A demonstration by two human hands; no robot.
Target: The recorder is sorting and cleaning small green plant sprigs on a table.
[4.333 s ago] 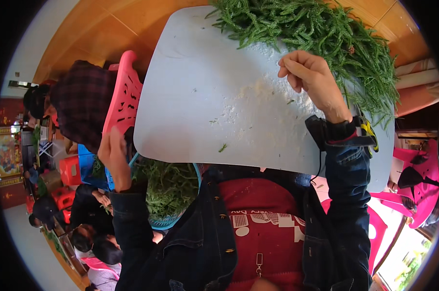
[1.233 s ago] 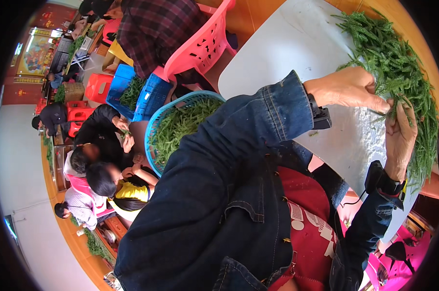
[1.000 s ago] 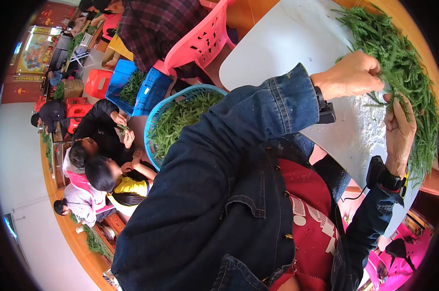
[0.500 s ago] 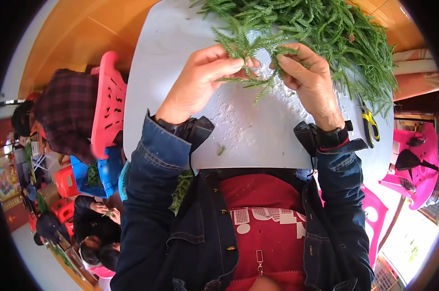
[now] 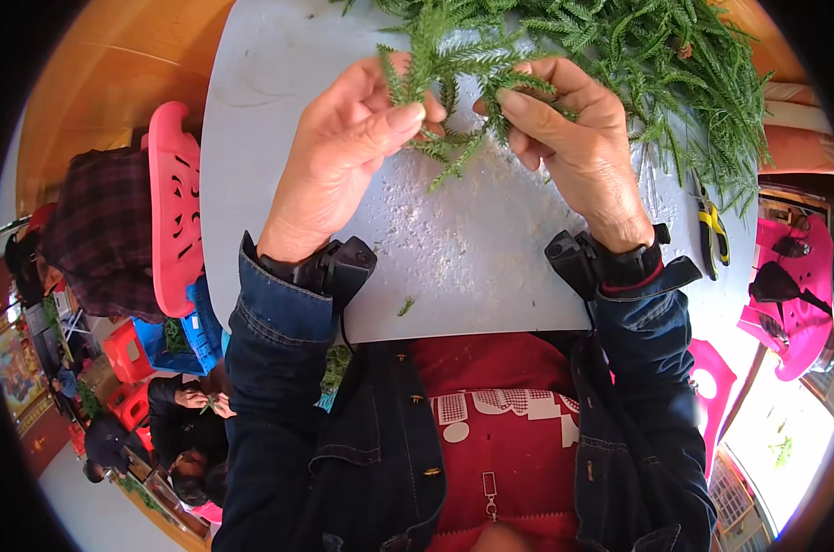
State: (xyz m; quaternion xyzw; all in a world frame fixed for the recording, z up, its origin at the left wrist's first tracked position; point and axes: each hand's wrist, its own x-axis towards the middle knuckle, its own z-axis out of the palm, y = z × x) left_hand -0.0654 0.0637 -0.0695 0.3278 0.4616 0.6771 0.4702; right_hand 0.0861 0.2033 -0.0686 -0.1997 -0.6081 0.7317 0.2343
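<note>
A bunch of green feathery evergreen sprigs [image 5: 454,69] is held up over the table between both hands. My left hand [image 5: 343,138] pinches the bunch on its left side, thumb against the fingers. On the other side my right hand [image 5: 573,124] grips sprig stems between thumb and forefinger. Parts of the fingers are hidden behind the foliage. Beyond my right hand lies a big pile of similar evergreen sprigs [image 5: 661,83], spread along the far and right part of the table.
The light grey table [image 5: 279,83] carries white crumbs and a small green scrap [image 5: 406,305]. Yellow-and-black pliers [image 5: 713,235] lie near its right edge. To the left stand a pink chair [image 5: 176,212] with a seated person and a blue crate [image 5: 191,340]; other people work farther off.
My left hand has shifted left and a little down, turning the sprigs. My right hand stays nearly in place, still gripping. The whole view has swung slightly.
</note>
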